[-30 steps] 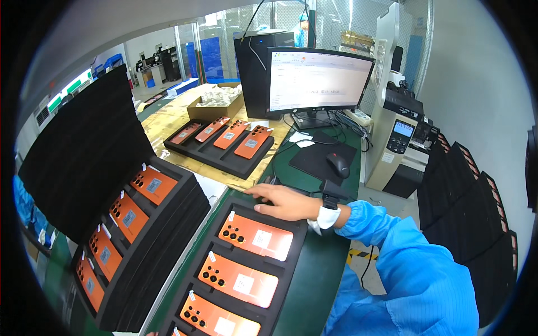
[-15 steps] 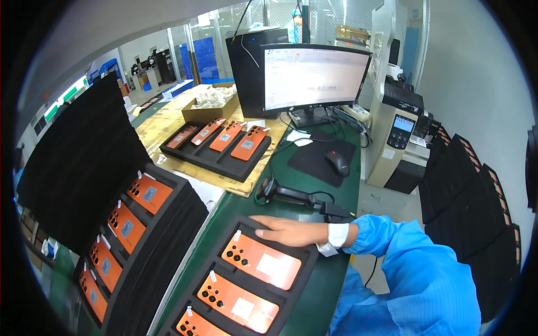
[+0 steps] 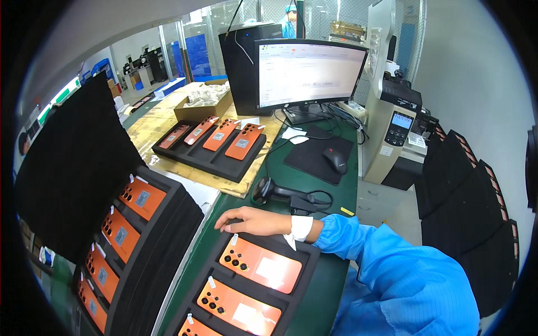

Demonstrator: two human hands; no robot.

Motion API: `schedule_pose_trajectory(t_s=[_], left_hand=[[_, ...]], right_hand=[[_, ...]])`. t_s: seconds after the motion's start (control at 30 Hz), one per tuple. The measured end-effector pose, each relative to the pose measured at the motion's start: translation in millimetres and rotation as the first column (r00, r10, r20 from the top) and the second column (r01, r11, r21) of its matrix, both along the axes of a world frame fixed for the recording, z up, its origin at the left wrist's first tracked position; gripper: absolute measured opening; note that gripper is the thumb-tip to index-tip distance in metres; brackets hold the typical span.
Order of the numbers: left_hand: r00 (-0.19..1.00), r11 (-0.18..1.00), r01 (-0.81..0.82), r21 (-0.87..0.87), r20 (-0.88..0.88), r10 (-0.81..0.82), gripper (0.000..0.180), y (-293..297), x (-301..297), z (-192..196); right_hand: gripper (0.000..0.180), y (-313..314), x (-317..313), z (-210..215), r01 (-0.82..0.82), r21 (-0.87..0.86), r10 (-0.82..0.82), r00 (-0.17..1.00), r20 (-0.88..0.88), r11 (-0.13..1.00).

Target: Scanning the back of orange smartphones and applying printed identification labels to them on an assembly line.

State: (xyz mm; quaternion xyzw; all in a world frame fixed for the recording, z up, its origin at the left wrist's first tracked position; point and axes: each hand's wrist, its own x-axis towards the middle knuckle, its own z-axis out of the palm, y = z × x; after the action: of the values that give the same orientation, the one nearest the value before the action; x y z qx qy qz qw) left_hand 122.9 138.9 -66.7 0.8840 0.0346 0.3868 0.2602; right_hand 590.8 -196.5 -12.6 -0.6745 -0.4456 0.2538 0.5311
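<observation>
My right hand, with a white band at the wrist and a blue sleeve, lies at the far edge of a black foam tray. Its fingers are loosely bent and hold nothing that I can see. Just nearer than the hand, an orange phone lies back up in the tray, with a pale label and a small white tab. Below it is a second orange phone, and a third is cut off by the lower edge. My left hand is out of view.
Left stands a stack of black trays with phones on top. Beyond are a handheld scanner, a mouse, a monitor and another phone tray. A label printer and more black trays stand right.
My right hand has slid left along the tray's far edge, and its fingers have gone from stretched out to loosely bent. The view has shifted slightly. The phones stay in place in the tray.
</observation>
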Motion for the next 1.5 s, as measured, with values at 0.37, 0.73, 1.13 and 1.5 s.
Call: schedule_pose_trajectory(t_s=[0.37,0.73,1.13,1.5], left_hand=[[0.999,0.996,-0.038,-0.081,-0.036,0.035,0.079,3.3,5.3,-7.3],[0.998,0.993,-0.05,-0.102,-0.045,0.046,0.076,4.9,9.8,-10.1],[0.997,0.992,-0.057,-0.112,-0.05,0.052,0.073,5.0,7.1,-13.0],[0.997,0.991,-0.067,-0.12,-0.051,0.061,0.07,4.7,6.2,-14.1]], right_hand=[[0.031,-1.7,-6.0,3.3,0.017,0.019,-0.016,0.997,-0.072,1.0],[0.028,-4.1,-2.6,7.4,0.004,-0.01,-0.005,0.997,-0.074,1.0],[0.029,-2.1,-2.0,-1.0,0.024,0.073,-0.016,0.993,-0.117,0.997],[0.03,-1.6,1.0,-6.4,0.016,0.087,-0.006,0.993,-0.119,0.996]])
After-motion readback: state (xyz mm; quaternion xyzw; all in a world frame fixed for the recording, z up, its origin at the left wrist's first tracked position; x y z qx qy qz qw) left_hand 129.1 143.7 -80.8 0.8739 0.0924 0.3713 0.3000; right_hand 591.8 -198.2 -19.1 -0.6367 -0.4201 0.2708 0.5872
